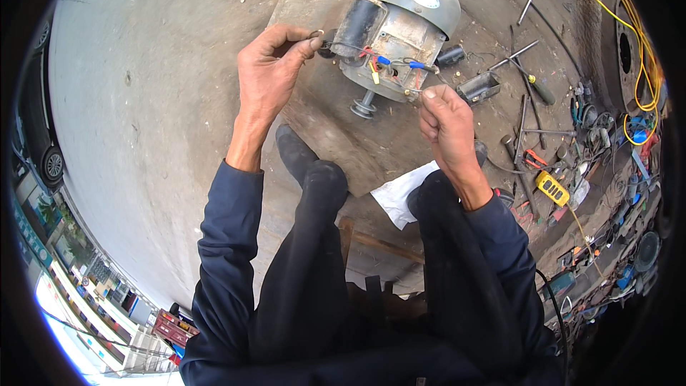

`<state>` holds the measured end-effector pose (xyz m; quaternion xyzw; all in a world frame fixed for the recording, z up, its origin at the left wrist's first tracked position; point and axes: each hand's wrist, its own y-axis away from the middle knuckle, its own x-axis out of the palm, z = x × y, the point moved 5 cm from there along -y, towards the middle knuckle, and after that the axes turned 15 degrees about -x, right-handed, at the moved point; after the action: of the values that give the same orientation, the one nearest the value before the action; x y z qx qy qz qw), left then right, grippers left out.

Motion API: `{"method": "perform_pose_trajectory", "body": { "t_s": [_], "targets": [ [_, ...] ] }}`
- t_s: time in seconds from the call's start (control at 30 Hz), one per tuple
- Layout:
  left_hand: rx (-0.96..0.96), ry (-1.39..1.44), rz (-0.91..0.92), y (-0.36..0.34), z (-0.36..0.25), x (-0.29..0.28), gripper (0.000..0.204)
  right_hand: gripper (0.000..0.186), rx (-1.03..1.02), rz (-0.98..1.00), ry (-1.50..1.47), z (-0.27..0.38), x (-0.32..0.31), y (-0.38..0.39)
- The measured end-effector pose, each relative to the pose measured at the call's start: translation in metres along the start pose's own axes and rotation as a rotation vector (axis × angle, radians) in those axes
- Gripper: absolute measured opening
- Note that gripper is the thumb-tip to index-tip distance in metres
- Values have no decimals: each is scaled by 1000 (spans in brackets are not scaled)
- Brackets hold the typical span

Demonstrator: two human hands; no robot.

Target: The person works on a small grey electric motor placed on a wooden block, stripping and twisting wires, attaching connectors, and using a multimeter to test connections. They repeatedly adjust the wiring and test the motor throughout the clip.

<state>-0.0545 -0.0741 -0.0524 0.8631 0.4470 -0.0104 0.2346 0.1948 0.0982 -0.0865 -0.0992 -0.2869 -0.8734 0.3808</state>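
Observation:
A grey electric motor [397, 27] lies on the ground, with a black cylinder [359, 23] on its left side, exposed wiring with blue connectors [417, 65] and red ones, and a pulley [363, 106] below it. My left hand [269, 75] is left of the motor, pinching a dark wire with a small ring at its end [315, 34] between thumb and forefinger. My right hand [450, 129] is closed at the motor's lower right, thumb and forefinger pinching a thin wire [416, 91], other fingers curled.
A metal box [479, 88], screwdriver [543, 89], rods, tools and a yellow controller [552, 188] lie at right, beside yellow cable [643, 64] and clutter. A white cloth [395, 189] lies by my feet. A wooden piece [386, 244] is below. A car [43, 136] stands far left.

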Motion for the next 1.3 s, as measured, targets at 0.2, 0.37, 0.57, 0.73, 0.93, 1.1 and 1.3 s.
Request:
{"method": "perform_pose_trajectory", "body": {
  "t_s": [0.2,0.37,0.57,0.73,0.93,1.1,1.3],
  "targets": [
    [-98,87,14,30,-1,-10,8,17,-40,-2,35,-1,-4,-1],
    [13,-77,50,49,-14,0,12,18,-33,-12,35,-2,-6,-1],
    [311,-304,107,58,-34,20,18,20,-72,-23,74,-3,-7,-1],
    [341,-327,94,60,-37,30,19,19,-100,-30,169,-1,-6,2],
    [281,-343,104,66,-34,56,20,18,-144,-35,225,3,-2,3],
    [267,-279,78,69,-30,80,21,19,-174,-37,225,1,1,4],
    [353,-350,-23,71,-31,103,20,19,-342,-26,422,5,7,6]
  ]
}}
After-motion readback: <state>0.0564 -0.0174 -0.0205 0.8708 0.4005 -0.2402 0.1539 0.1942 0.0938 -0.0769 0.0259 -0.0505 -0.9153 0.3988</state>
